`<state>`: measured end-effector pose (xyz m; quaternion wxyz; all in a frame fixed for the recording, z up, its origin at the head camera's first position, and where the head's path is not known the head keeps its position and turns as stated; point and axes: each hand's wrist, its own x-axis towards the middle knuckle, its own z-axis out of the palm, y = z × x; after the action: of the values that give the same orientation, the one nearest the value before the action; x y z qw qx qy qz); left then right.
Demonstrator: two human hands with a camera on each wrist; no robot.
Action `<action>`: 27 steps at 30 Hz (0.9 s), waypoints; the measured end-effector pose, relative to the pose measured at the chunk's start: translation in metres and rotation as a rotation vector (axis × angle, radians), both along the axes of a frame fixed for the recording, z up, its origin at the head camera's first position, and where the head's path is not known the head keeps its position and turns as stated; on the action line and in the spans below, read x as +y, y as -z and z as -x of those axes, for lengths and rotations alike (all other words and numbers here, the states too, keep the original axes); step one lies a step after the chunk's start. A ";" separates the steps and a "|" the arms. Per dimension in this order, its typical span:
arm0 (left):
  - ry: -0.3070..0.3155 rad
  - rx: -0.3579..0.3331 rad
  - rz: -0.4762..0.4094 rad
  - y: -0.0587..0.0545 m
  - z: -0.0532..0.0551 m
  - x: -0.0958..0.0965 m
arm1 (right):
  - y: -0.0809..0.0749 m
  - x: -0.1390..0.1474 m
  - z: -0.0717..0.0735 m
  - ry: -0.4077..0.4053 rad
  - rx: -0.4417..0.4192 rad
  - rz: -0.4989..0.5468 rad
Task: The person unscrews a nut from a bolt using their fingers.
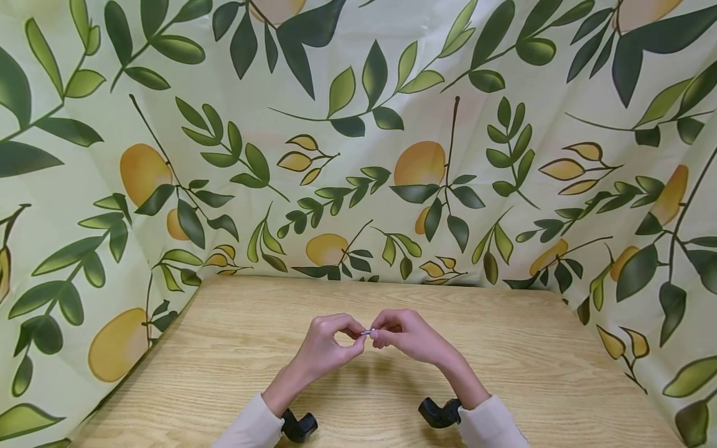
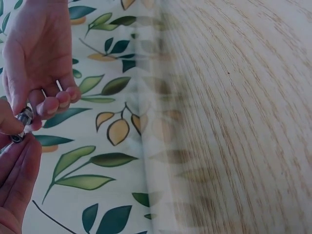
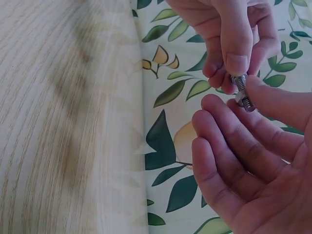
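Observation:
Above the table, both hands meet fingertip to fingertip at a small metal bolt (image 3: 241, 85). My left hand (image 1: 327, 341) pinches one end of it between thumb and fingertips, hiding that end. A nut (image 3: 240, 99) sits around the threaded shaft near the other end, and the shaft's tip pokes out past it. Thumb and index finger of my right hand (image 1: 411, 336) pinch at the nut, with the other fingers loosely bent in the right wrist view. In the left wrist view the bolt (image 2: 24, 117) shows partly between the fingers of both hands.
A wooden table (image 1: 235, 348) lies beneath the hands. Around its back and sides hangs a pale cloth (image 1: 358, 143) printed with leaves and orange fruit. Black wrist-worn devices stick out below the left sleeve (image 1: 254, 423) and the right sleeve (image 1: 490, 423).

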<state>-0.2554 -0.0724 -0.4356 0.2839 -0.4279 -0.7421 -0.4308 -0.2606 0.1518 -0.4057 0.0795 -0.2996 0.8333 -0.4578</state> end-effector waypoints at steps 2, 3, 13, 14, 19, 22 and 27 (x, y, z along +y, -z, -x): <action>0.003 0.000 -0.002 0.000 0.000 0.000 | -0.001 0.000 -0.001 0.010 0.002 0.006; 0.005 0.001 -0.004 -0.001 0.000 0.000 | -0.001 0.000 -0.001 0.013 0.001 0.011; -0.007 0.018 -0.007 -0.001 -0.001 0.000 | -0.005 0.000 -0.004 0.007 -0.014 0.015; -0.006 0.021 -0.007 0.000 -0.001 0.000 | -0.005 0.000 -0.004 0.012 -0.014 0.017; 0.006 0.014 -0.013 0.000 0.000 0.001 | -0.003 0.001 -0.003 0.026 -0.008 0.020; 0.009 0.022 -0.015 0.001 0.001 0.001 | -0.002 0.001 -0.002 0.016 -0.008 0.007; 0.006 0.003 -0.010 0.001 0.000 0.001 | -0.002 0.001 -0.001 0.003 -0.014 0.011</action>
<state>-0.2555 -0.0715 -0.4362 0.2862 -0.4293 -0.7381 -0.4347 -0.2594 0.1532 -0.4039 0.0830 -0.2956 0.8307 -0.4644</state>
